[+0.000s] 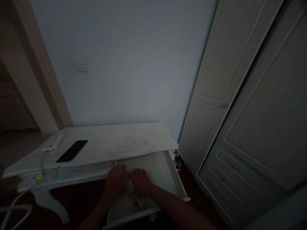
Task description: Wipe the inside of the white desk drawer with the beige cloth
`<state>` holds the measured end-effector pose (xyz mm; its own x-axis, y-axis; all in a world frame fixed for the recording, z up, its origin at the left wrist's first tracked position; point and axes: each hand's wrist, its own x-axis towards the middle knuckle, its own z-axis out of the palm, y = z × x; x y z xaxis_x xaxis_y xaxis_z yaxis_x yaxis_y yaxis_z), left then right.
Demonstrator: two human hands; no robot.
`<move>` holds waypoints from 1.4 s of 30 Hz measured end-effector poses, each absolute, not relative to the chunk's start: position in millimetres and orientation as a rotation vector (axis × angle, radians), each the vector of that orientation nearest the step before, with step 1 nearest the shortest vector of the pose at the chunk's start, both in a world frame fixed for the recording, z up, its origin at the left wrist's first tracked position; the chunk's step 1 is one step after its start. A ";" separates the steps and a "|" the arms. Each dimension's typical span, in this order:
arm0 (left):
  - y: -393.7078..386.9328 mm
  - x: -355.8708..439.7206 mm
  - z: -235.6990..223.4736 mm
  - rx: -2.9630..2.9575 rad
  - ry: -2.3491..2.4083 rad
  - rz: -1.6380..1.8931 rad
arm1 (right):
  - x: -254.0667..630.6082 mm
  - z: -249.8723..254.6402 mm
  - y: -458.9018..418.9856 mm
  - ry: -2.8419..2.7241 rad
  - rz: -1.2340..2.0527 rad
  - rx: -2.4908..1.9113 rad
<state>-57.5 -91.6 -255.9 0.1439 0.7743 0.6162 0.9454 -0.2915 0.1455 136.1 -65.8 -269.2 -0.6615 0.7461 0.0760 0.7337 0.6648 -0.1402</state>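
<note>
A white drawer is pulled out from under a white tabletop. My left hand is closed at the drawer's left side, its fingers curled; what they grip is hidden. Close beside it, my right hand rests low inside the drawer with bent fingers. A pale, crumpled cloth shows between the two hands, pressed under my right hand. Its lower end hangs toward the drawer's front edge, where a light brownish part shows. Dim light blurs the details.
A dark phone and a white power strip lie on the tabletop's left. A white cable with a yellow tag hangs down there. To the right stands a wardrobe with drawers. A dark shoe-like object is on the floor.
</note>
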 end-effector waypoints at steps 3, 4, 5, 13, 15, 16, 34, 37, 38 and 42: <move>-89.5 -59.2 -260.4 -2.113 -1.691 -0.970 | 102.5 -270.6 -59.7 -2.702 0.125 -1.249; -89.0 -59.2 -261.0 -2.105 -1.708 -0.994 | 94.8 -270.0 -57.2 -2.672 0.117 -1.276; -88.7 -58.9 -261.2 -2.105 -1.726 -1.010 | 88.7 -268.8 -54.7 -2.635 0.109 -1.310; -86.4 -60.0 -260.4 -2.123 -1.733 -1.032 | 64.1 -249.1 -28.1 -2.379 0.082 -1.604; -86.0 -60.7 -261.1 -2.112 -1.727 -1.020 | 62.8 -246.6 -20.7 -2.355 0.090 -1.628; -86.1 -61.0 -261.1 -2.112 -1.725 -1.017 | 64.0 -246.2 -17.6 -2.347 0.094 -1.631; -90.6 -58.4 -263.0 -2.124 -1.769 -0.974 | 228.2 -243.7 0.5 -2.022 -0.096 -1.987; -90.3 -59.3 -264.4 -2.136 -1.778 -0.993 | 239.1 -242.4 -1.4 -2.044 -0.067 -1.977; -90.1 -59.4 -265.1 -2.138 -1.783 -1.000 | 241.0 -242.2 -2.5 -2.058 -0.054 -1.970; -89.4 -58.7 -266.5 -2.129 -1.799 -1.043 | 249.9 -245.3 -15.3 -2.169 0.037 -1.927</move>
<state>-58.7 -89.4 -266.5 0.0300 0.8013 0.5975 0.9165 -0.2606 0.3034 249.9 -15.3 -245.3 -0.1015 0.9817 0.1613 0.9757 0.1299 -0.1766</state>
